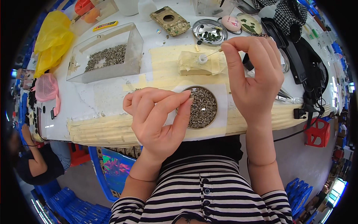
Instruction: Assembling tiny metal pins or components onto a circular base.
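The left hand (156,117) is nearest, over the left edge of a round dish (217,107) heaped with small metallic pieces (203,109). Its thumb and forefinger are together at the tips, with a tiny part (191,96) between them, too small to identify; the part sits right at the fingertips, above the dish. A white sheet (222,125) lies beneath the dish on the tabletop (106,91).

Slightly beyond and to the right, the raised right hand (257,71) has its thumb and forefinger clamped on the pale handle of a thin applicator stick (214,54). The stick slants left from the fingers, its far end at the mouth of a small white cup (202,58). The cup sits in a tape-covered block (194,69).

To the left, a clear rectangular box (108,75) contains a layer of similar metallic pieces. Farther back, a round metal tray (213,24) holds dark green bits, with a pink egg-shaped object (231,23) just beside it and a pale dish (243,17) carrying green pieces near that. A camouflage-patterned case (177,27) with a round hole lies left of the tray.
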Available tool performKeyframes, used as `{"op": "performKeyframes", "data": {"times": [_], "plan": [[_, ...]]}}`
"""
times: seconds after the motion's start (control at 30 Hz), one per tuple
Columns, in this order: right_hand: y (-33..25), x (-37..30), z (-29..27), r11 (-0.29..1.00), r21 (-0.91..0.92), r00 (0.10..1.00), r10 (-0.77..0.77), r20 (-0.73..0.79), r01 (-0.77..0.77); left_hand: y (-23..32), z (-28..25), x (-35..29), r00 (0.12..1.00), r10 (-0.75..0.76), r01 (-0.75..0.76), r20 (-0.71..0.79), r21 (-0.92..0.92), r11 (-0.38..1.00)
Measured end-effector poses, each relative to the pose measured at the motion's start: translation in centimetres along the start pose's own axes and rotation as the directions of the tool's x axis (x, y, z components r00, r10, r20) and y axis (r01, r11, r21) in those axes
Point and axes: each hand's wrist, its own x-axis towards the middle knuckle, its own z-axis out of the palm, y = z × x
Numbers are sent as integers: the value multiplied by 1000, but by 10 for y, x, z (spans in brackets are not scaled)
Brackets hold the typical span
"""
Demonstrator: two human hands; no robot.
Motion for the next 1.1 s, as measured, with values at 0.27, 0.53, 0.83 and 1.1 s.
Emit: {"op": "performKeyframes", "data": {"times": [0.27,0.53,0.83,1.1], "plan": [[-27,-15,-10,958,223,980,160,116,-182,-3,-2,-3,999,5,-6,-40,-24,1000],[-48,-36,-13,642,547,837,327,439,-537,-3,-3,-2,999,17,-18,-38,-43,999],[-44,-37,-13,460,585,743,382,549,-668,-2,-4,0,997,83,-83,-8,-24,996],[-55,-50,-1,984,162,994,59,92,-74,4,-5,0,999,43,-45,32,94,995]]}}
